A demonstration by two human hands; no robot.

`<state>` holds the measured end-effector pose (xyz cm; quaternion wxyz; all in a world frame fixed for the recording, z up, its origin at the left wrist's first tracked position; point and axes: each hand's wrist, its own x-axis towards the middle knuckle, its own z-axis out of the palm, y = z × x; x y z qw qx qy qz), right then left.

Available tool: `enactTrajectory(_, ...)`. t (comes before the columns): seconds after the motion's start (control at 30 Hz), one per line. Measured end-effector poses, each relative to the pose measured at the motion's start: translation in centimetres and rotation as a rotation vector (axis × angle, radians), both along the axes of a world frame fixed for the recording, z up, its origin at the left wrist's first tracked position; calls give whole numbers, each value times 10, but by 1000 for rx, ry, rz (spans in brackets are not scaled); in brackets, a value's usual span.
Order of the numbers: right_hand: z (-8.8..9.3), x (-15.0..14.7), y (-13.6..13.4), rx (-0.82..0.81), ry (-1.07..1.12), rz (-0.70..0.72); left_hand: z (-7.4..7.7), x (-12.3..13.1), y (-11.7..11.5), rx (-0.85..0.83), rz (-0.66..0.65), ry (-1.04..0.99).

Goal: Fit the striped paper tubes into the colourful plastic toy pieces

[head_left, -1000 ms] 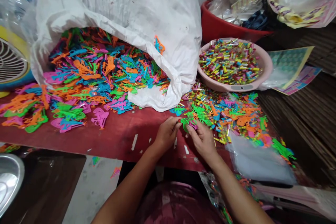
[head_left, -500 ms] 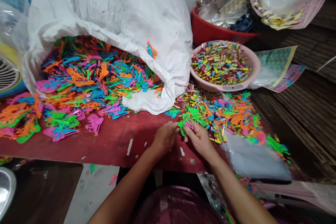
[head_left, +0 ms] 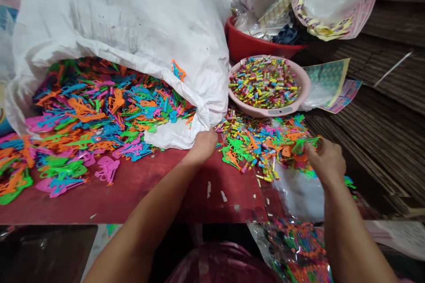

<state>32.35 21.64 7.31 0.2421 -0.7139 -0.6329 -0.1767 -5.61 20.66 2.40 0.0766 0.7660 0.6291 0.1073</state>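
We find the right hand (head_left: 327,159) closed, its fingers pinching a green plastic cut-out (head_left: 299,146) just above a mixed pile of bright plastic shapes and small coloured tubes (head_left: 262,146) on the red tabletop (head_left: 212,203). The left hand (head_left: 203,146) sits curled against the fold of a white woven sack (head_left: 116,17), beside that pile, and we cannot tell whether it grips anything. A pink basin (head_left: 265,112) of further tubes stands behind the pile, and a large heap of plastic shapes (head_left: 99,110) spills from the sack.
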Motion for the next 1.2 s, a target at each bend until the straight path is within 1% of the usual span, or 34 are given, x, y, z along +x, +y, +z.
enactTrajectory(0.07,-4,-11,-4,29,-12,-65,1,-3,-3,-4,28,8)
enactTrajectory(0.1,-6,-20,-6,51,-1,-67,3,-5,-7,-3,39,10)
enactTrajectory(0.13,-9,-31,-7,83,18,-34,5,-7,-12,0,46,13)
enactTrajectory(0.2,-13,-57,-9,139,66,109,9,-11,-25,16,56,4)
enactTrajectory(0.27,-16,-88,-11,146,127,338,11,-16,-42,57,79,-50)
enactTrajectory(0.3,-17,-106,-12,121,166,465,11,-19,-52,90,106,-106)
enactTrajectory(0.37,-20,-142,-14,21,253,696,7,-25,-73,172,207,-279)
enactTrajectory(0.43,-22,-178,-16,-93,301,869,-1,-32,-93,225,327,-507)
enactTrajectory(0.5,-24,-209,-15,-202,236,955,-10,-37,-110,220,369,-750)
enactTrajectory(0.53,-25,-221,-14,-270,151,972,-14,-39,-117,211,369,-871)
enactTrajectory(0.6,-26,-238,-12,-420,-78,958,-22,-42,-128,192,359,-1099)
enactTrajectory(0.67,-28,-248,-11,-531,-278,917,-27,-43,-134,167,353,-1261)
enactTrajectory(0.7,-28,-251,-12,-551,-340,894,-29,-43,-136,148,342,-1304)
enactTrajectory(0.77,-28,-253,-14,-540,-400,856,-30,-44,-138,134,316,-1313)
enactTrajectory(0.83,-28,-251,-16,-514,-399,850,-30,-45,-139,145,285,-1276)
enactTrajectory(0.9,-27,-246,-18,-495,-332,890,-30,-45,-140,157,257,-1246)
enactTrajectory(1.03,-30,-230,-20,-479,-56,1019,-32,-44,-141,93,231,-1265)
enactTrajectory(1.1,-34,-221,-21,-456,38,1050,-35,-43,-141,81,251,-1285)
enactTrajectory(1.2,-33,-206,-21,-372,81,1034,-39,-42,-140,92,320,-1307)
